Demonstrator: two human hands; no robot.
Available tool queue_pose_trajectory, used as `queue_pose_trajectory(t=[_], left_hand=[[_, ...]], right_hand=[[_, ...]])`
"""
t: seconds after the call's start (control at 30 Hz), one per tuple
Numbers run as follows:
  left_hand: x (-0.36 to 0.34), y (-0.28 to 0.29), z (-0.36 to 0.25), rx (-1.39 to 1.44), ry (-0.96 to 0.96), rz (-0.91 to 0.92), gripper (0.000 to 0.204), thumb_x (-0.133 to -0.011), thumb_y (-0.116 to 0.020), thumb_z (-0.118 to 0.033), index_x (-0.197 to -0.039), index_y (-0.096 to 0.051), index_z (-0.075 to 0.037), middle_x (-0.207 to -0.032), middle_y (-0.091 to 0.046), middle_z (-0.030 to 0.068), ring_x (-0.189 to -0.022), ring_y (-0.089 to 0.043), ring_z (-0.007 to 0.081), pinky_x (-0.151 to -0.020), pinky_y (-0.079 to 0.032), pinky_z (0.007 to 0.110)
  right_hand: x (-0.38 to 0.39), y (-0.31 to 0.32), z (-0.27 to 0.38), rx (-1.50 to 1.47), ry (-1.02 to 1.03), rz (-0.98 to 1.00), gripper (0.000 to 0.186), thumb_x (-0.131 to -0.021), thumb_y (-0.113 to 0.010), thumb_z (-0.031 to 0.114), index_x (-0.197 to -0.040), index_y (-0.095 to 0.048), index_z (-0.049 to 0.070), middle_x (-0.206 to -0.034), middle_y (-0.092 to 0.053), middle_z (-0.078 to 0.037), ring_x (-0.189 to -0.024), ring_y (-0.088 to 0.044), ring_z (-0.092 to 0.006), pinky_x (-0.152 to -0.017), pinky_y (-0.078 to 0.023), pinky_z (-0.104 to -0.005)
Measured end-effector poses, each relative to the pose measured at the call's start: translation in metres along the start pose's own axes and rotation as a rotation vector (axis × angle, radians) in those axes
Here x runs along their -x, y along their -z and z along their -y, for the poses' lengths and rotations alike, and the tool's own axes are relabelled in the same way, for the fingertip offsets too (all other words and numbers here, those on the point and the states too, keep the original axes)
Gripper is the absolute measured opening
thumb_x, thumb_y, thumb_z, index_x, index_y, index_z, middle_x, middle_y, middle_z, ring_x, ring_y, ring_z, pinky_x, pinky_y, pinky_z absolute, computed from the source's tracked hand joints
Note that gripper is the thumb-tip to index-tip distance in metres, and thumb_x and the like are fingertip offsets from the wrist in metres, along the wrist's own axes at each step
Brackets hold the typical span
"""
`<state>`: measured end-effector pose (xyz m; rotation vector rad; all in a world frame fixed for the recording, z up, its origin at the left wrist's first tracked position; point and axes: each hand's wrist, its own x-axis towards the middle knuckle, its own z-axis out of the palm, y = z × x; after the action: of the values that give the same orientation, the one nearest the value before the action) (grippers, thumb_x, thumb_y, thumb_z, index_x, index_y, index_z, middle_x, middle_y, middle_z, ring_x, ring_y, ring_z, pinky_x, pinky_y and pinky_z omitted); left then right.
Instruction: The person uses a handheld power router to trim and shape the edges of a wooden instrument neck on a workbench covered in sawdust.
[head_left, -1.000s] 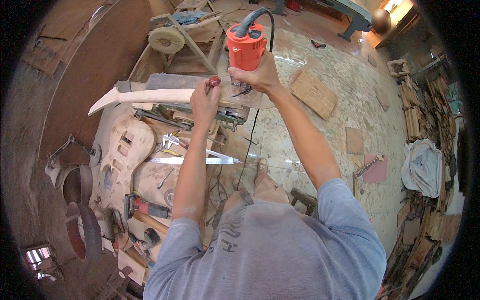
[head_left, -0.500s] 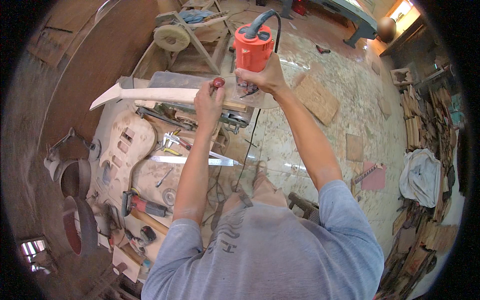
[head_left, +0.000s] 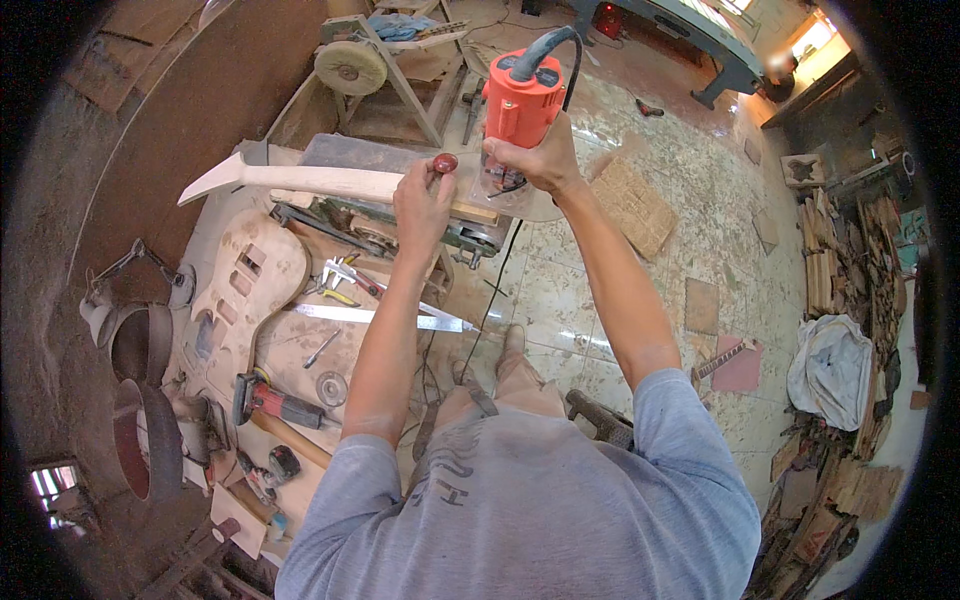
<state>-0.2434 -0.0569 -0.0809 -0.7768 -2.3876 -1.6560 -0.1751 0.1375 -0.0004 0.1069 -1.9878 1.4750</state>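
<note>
My right hand (head_left: pixel 535 160) grasps the orange router (head_left: pixel 520 100); my left hand (head_left: pixel 422 200) clenches its dark red knob (head_left: pixel 445 162). The router stands on a pale wooden neck blank (head_left: pixel 320 182) on the far workbench (head_left: pixel 300 330).

The right hand (head_left: pixel 530 160) wraps the orange router (head_left: pixel 522 100) standing on the pale wooden neck blank (head_left: pixel 320 182). The left hand (head_left: pixel 425 200) pinches a dark red knob (head_left: pixel 445 162) beside it, above the cluttered tabletop (head_left: pixel 300 340).
</note>
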Motion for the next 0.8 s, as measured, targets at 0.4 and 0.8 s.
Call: queue_pose_trajectory(t=[0.4, 0.8], left_hand=[[-0.003, -0.002, 0.014, -0.014, -0.076, 0.001, 0.026, -0.095, -0.075, -0.021, -0.11, -0.071, -0.001, -0.099, -0.078, 0.02, -0.097, -0.077, 0.031, -0.085, -0.057, 0.04], [-0.004, 0.008, 0.001, -0.02, -0.02, 0.122, 0.028, -0.098, -0.074, -0.022, -0.117, -0.072, -0.002, -0.109, -0.079, 0.0178, -0.106, -0.077, 0.0289, -0.092, -0.057, 0.039]], right_hand=[[0.007, -0.007, 0.013, 0.006, 0.017, -0.046, 0.043, -0.071, -0.091, 0.029, -0.103, -0.073, 0.005, -0.085, -0.076, -0.004, -0.077, -0.073, -0.0153, -0.072, -0.058, -0.0325], [0.023, -0.016, 0.019, 0.14, -0.021, -0.159, 0.05, -0.069, -0.092, 0.03, -0.107, -0.072, 0.005, -0.089, -0.077, -0.006, -0.078, -0.073, -0.0168, -0.074, -0.059, -0.0335]])
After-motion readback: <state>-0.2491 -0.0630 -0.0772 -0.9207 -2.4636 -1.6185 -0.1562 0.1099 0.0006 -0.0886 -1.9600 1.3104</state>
